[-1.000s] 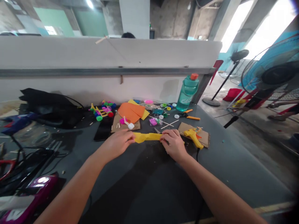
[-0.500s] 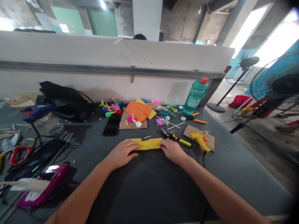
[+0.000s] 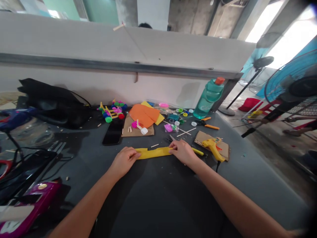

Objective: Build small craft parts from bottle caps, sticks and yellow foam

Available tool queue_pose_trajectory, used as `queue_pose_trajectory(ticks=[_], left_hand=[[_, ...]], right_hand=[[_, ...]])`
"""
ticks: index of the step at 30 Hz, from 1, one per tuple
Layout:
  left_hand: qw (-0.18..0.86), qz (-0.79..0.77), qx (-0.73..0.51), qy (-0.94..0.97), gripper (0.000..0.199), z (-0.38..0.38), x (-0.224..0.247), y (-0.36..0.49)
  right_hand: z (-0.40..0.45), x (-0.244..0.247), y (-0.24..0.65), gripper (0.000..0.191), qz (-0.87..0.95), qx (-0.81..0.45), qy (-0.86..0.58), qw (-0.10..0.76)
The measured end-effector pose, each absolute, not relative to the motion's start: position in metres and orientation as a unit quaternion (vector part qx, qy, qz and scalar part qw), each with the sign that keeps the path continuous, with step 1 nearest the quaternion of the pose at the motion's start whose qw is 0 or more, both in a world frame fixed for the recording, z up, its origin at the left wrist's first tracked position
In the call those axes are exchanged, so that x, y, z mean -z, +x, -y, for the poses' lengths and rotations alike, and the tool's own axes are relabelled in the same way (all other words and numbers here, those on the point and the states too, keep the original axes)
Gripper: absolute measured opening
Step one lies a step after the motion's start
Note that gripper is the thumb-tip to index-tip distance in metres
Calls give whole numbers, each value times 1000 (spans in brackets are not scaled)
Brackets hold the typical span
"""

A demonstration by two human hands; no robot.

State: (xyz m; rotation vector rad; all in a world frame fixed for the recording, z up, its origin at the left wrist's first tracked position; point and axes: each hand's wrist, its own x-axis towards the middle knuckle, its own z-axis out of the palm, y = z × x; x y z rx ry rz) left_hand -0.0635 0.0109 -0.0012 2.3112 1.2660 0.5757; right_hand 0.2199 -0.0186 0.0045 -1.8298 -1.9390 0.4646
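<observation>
A yellow paper strip (image 3: 155, 153), notched along its far edge, is stretched sideways just over the dark table. My left hand (image 3: 125, 160) pinches its left end between thumb and fingers. At the other end, my right hand (image 3: 182, 152) grips the strip the same way. Partly hidden behind my right hand lie pliers with a yellow handle (image 3: 198, 151). Beyond the strip is a small pale stick (image 3: 155, 145). Orange paper (image 3: 144, 115) rests farther back on a piece of brown cardboard (image 3: 128, 133).
A black phone (image 3: 112, 132) lies left of the cardboard. Right of my right hand, a yellow glue gun (image 3: 213, 148) sits on cardboard. A green bottle (image 3: 208, 99) stands against the low wall. A purple device (image 3: 37, 205) is at near left, and fans (image 3: 297, 89) stand on the right.
My left hand has shifted left along the strip, so more of it shows between my hands. My right hand has turned slightly. The whole view has tilted down a little.
</observation>
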Motion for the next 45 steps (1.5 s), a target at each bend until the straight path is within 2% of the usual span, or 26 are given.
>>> queue_pose_trajectory(ticks=[4, 11, 21, 24, 27, 35, 41, 45], left_hand=[[159, -493, -190, 834, 35, -10, 2, -59], [98, -568, -154, 803, 23, -8, 3, -55], [23, -570, -97, 816, 19, -5, 1, -50], [16, -578, -77, 812, 18, -3, -2, -48], [14, -592, -54, 804, 18, -1, -5, -46], [28, -619, -20, 784, 18, -1, -12, -41], [32, -610, -38, 791, 20, -2, -10, -41], [-55, -562, -100, 819, 28, 2, -8, -42]], right_hand=[[14, -2, 218, 8, 689, -161, -675, 209], [14, -5, 216, 10, 680, -141, -696, 180], [19, -4, 208, 12, 693, -70, -697, 170], [21, -3, 207, 13, 714, -42, -679, 165], [22, -1, 207, 4, 742, -30, -652, 155], [19, 3, 209, 12, 762, -10, -635, 130], [20, 3, 208, 18, 769, -16, -627, 119], [19, 3, 208, 20, 767, -29, -630, 118]])
